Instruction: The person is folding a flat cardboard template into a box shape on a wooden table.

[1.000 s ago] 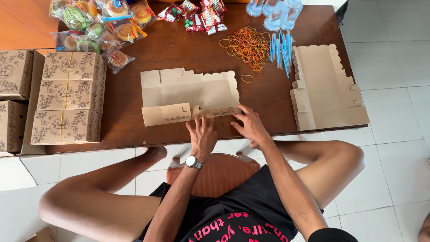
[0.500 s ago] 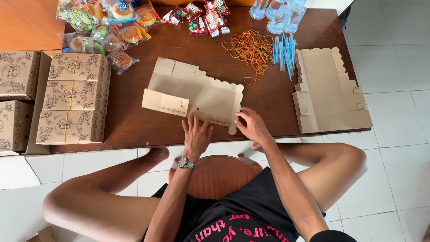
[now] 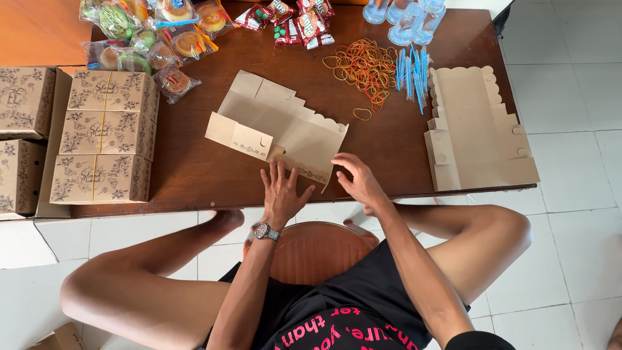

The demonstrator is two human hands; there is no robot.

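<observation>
A flat, unfolded brown cardboard box blank (image 3: pixel 278 126) lies tilted on the dark wooden table (image 3: pixel 194 172), near its front edge. My left hand (image 3: pixel 280 191), with a wristwatch, lies flat with spread fingers on the blank's near edge. My right hand (image 3: pixel 359 181) touches the blank's near right corner with curled fingers, apart from the left hand. Neither hand closes around anything.
Folded printed boxes (image 3: pixel 103 146) are stacked at the left. Wrapped snacks (image 3: pixel 149 32) lie at the back left, rubber bands (image 3: pixel 366 68) and blue straws (image 3: pixel 411 71) at the back, water cups (image 3: pixel 405 16) behind them. A pile of flat blanks (image 3: pixel 476 129) sits at the right.
The blank has turned from lying square to the table edge to a tilted position. Both hands moved slightly right and nearer the table's front edge.
</observation>
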